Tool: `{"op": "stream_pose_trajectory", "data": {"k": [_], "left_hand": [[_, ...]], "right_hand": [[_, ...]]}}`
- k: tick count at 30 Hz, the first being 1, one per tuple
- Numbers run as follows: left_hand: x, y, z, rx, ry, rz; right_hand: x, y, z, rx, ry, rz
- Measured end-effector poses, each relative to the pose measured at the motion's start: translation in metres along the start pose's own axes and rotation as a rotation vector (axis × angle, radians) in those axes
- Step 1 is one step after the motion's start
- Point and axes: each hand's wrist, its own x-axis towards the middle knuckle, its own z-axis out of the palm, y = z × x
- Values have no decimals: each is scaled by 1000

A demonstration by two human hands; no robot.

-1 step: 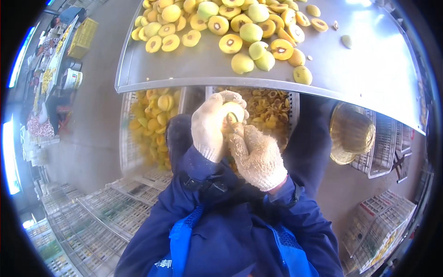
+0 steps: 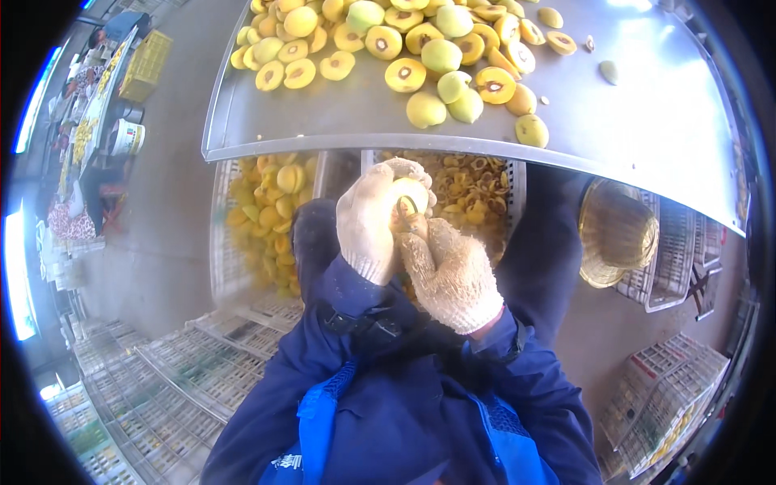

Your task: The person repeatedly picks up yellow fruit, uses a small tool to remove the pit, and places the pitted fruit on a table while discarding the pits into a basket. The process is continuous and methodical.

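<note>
My left hand (image 2: 368,214), in a pale knitted glove, is closed round a yellow peach half (image 2: 410,191) with its cut face toward me. My gloved right hand (image 2: 454,277) grips a pitting tool with a looped metal blade (image 2: 408,205); its fingers hide most of the handle. The loop rests at the middle of the cut face, where the brown pit hollow shows. Both hands meet above the gap between two crates, just in front of the metal table (image 2: 323,129). Halved peaches (image 2: 404,74) and several whole-looking ones (image 2: 440,56) lie on the table.
Below on the left stands a crate of yellow peach halves (image 2: 279,210); beside it, a crate of brownish scraps (image 2: 477,190). A woven basket (image 2: 618,230) sits right of my leg. Empty-looking crates (image 2: 182,364) spread at lower left, and stacked crates (image 2: 667,396) stand at lower right.
</note>
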Motion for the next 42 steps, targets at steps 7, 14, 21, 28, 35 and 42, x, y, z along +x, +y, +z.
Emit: {"op": "stream_pose_trajectory", "data": {"k": [7, 14, 21, 28, 35, 42], "left_hand": [[-7, -5, 12, 53, 130, 60], [6, -7, -3, -80, -154, -125], [9, -2, 2, 338, -336, -70], [14, -8, 11, 221, -259, -186], [20, -30, 2, -229, -109, -259], [27, -5, -30, -199, -57, -197]], "right_hand": [[5, -4, 6, 24, 18, -70], [26, 10, -42, 1019, -678, 708], [-3, 61, -16, 1333, -563, 693], [-8, 60, -23, 1034, -519, 615], [-31, 73, -20, 1483, -646, 487], [-21, 63, -21, 272, -139, 812]]}}
